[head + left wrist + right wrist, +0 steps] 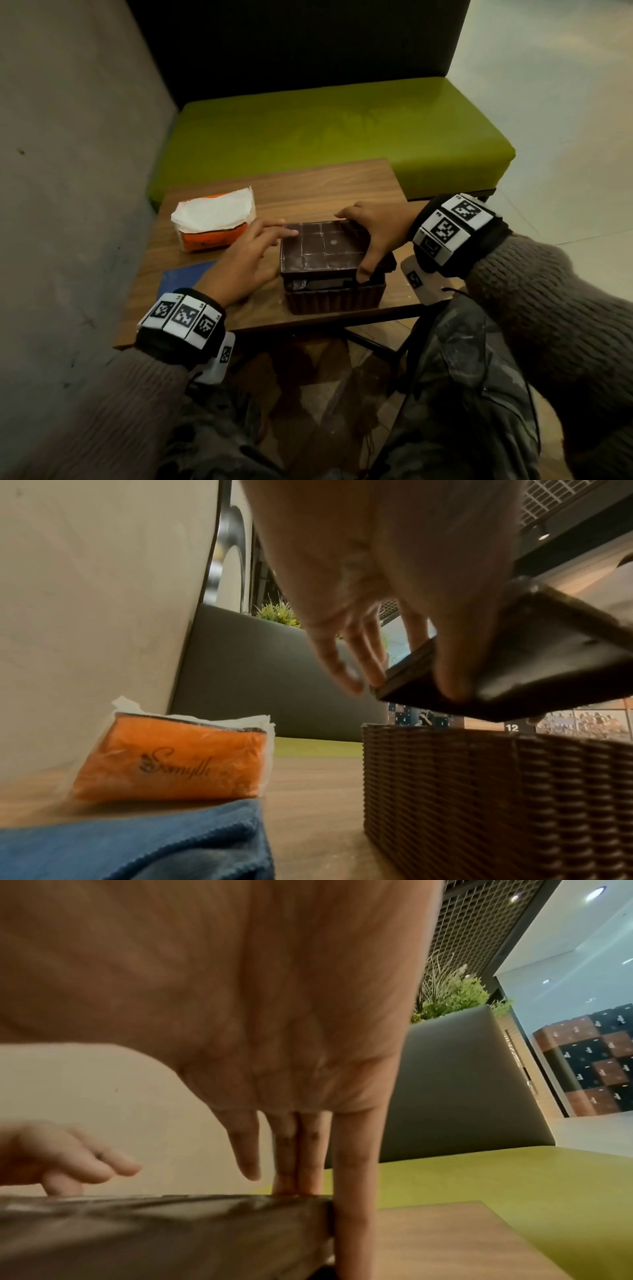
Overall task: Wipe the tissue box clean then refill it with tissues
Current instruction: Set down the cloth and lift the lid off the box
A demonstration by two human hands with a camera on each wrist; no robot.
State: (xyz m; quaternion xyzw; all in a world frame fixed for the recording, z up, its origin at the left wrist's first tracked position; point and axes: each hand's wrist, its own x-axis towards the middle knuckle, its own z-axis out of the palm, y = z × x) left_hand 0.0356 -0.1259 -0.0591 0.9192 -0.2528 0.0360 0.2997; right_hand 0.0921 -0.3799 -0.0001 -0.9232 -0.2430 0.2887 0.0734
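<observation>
A brown woven tissue box (334, 299) (479, 804) stands on the wooden table (325, 192) near its front edge. Just above it, tilted, is its dark ribbed lid (323, 250) (548, 656) (154, 1231). My right hand (359, 243) grips the lid's right side, thumb at the near edge and fingers (301, 1164) on the far edge. My left hand (274, 236) holds the lid's left edge, thumb (455, 674) against its side and fingers on top. An opened orange tissue pack (214, 219) (171, 758) lies at the table's back left. The box's inside is hidden.
A folded blue cloth (185, 275) (130, 842) lies on the table under my left wrist. A grey wall (68, 171) runs along the table's left side. Beyond the far edge is a green bench seat (325, 130) with a dark backrest.
</observation>
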